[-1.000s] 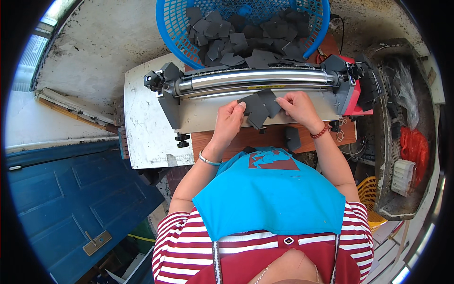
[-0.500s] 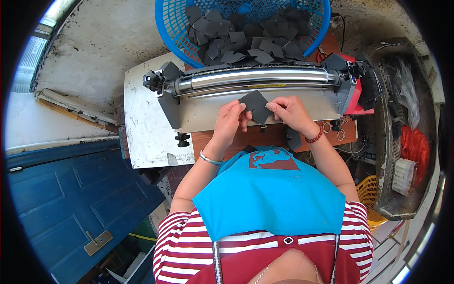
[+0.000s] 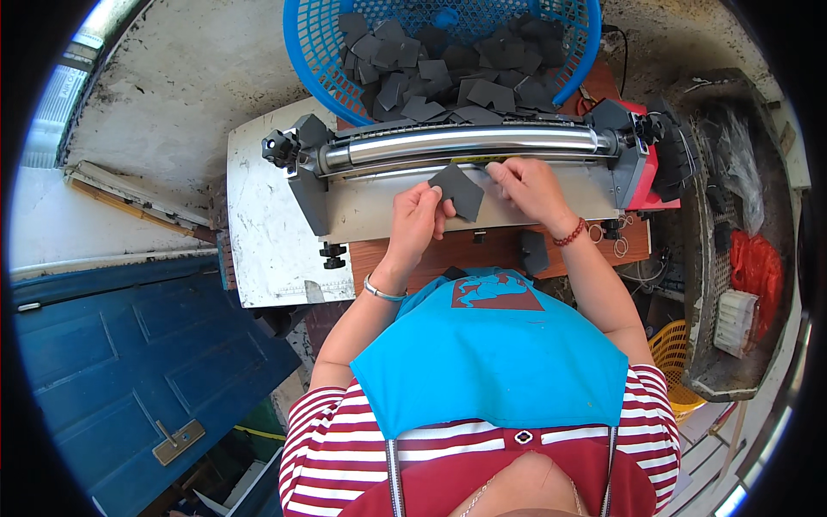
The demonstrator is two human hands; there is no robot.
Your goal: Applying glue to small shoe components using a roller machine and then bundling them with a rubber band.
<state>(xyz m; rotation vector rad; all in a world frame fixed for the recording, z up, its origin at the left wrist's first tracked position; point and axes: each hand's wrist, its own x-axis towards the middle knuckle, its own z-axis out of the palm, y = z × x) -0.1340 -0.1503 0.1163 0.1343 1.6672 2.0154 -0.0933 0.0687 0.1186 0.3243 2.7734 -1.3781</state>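
Just beneath both hands (image 3: 417, 214) (image 3: 529, 191), metal plate (image 3: 366, 211); leftward, blue door (image 3: 129, 362)

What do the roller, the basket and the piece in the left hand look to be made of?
Roller: polished metal, probably steel or chrome-plated; it shows bright, streaked reflections.
Basket: blue plastic, slightly glossy, judging by its even colour and lattice wall.
Piece in the left hand: matte dark grey sheet, perhaps rubber, foam or card; its plain surface leaves that open.
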